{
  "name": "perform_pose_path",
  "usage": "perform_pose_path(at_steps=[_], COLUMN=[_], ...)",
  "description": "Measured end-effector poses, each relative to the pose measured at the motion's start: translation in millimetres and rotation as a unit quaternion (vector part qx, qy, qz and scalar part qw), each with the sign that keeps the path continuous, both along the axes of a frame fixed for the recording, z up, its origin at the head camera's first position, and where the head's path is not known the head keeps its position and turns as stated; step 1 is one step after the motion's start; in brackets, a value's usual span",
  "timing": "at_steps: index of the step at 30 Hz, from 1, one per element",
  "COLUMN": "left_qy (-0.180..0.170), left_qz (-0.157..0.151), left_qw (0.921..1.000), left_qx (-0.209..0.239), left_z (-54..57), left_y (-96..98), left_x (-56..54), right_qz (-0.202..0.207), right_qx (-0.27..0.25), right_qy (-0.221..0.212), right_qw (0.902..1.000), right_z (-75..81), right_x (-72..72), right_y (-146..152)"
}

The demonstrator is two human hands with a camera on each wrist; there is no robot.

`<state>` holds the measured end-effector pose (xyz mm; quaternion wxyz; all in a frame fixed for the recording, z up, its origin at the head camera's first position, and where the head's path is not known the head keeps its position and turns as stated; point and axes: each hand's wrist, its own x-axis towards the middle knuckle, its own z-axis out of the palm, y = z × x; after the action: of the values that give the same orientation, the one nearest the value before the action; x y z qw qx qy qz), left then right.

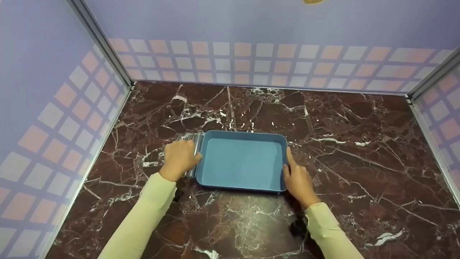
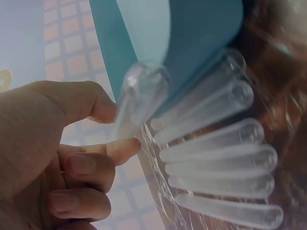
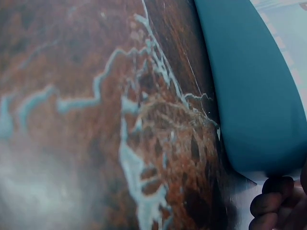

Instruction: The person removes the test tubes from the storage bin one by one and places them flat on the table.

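A shallow blue rectangular tray [image 1: 244, 162] lies on the dark marbled surface between both hands. At its left side, my left hand [image 1: 179, 156] pinches a clear test tube [image 2: 139, 98] between thumb and index finger, the other fingers curled. Several more clear test tubes [image 2: 218, 165] lie side by side along the tray's left wall, partly hidden by that hand in the head view. My right hand [image 1: 299, 181] grips the tray's right edge, its thumb at the rim. Curled fingers [image 3: 266, 203] show at the tray's corner in the right wrist view.
The reddish-brown marbled tabletop [image 1: 359, 172] has white veins. A checkered back wall [image 1: 251, 64] stands behind it, with a similar left panel [image 1: 61, 118] and right panel [image 1: 444, 111] at the sides.
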<state>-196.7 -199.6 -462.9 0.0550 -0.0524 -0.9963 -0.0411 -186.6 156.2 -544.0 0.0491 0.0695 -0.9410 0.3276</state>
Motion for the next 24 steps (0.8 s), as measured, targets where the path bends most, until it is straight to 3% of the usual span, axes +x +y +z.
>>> perform_pose_path(at_steps=[9,17,24], left_qy=[-0.022,-0.078,-0.108], left_qz=[0.024,0.071,0.083], left_qw=[0.9994,0.994,0.9899], left_qx=[0.011,0.026,0.041], left_z=[-3.9,-3.2,-1.8], left_y=[-24.6,-51.5,-67.4], left_x=[-3.8,-10.3,-11.1], right_qz=[0.002,0.003,-0.005], right_qx=[0.001,-0.004,-0.006], right_qy=[-0.011,-0.01,-0.02], right_qw=[0.9999,0.9999,0.9998], right_z=[3.1,1.7,1.0], right_x=[-1.9,-1.1,-0.1], right_y=[-1.4,-1.0,0.7])
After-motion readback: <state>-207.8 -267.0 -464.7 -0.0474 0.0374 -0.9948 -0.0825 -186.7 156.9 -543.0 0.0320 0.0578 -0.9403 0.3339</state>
